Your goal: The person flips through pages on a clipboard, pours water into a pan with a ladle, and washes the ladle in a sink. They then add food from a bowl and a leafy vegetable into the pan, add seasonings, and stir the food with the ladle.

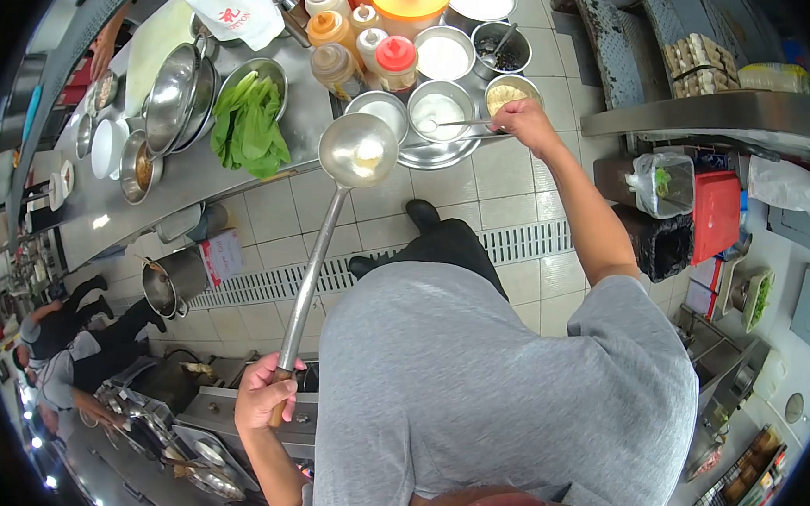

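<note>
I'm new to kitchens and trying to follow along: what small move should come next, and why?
Probably bring the thin metal spoon to the long-handled steel ladle. The right hand holds the spoon with its head over a white-filled round steel bowl, while the left hand holds the ladle's head close by. I can't tell whether the spoon is loaded.

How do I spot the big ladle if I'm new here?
Find the steel counter, then the leafy greens near its edge. Just right of them is the ladle, held by the person's left hand. Unlike the nearby steel bowls, it has a long handle and brown grip.
</note>
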Demonstrator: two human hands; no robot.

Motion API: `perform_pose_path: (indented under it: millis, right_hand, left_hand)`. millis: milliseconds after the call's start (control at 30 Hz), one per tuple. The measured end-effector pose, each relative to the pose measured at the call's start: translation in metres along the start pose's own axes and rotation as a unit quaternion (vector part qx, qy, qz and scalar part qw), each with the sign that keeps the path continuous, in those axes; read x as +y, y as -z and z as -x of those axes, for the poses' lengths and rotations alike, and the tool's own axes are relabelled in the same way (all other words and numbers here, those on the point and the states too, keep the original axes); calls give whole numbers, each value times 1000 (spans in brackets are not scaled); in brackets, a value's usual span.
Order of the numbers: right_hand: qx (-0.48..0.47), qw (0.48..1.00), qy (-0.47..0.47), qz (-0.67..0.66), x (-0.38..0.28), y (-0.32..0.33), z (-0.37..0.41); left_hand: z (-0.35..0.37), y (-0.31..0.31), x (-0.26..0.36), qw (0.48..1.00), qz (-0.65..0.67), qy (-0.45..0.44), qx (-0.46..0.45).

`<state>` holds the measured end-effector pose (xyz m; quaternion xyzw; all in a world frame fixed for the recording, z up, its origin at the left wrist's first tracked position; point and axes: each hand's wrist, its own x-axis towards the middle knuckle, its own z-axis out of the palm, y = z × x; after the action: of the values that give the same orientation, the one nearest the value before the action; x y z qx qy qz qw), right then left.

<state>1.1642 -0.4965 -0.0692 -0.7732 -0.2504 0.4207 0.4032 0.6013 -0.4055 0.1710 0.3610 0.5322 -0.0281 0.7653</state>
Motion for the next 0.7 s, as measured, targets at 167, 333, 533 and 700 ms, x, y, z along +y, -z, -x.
perform_pose_path:
  millis: [167,333,533,700]
  right_hand:
    - [-3,999,-35,-34,-15,16,18]
    - [-1,997,8,-81,-39,21,47]
    - [128,989,68,22,-60,45,89]
    - [249,957,31,148,-31,85,103]
  left_hand:
    - [-1,-1,3,1000,-14,3,9]
    - [-10,-6,8,999,-31,7,-5]
    - [-26,-20,24,996,-62,24,-56]
    - [-26,-23,24,994,-64,22,-86]
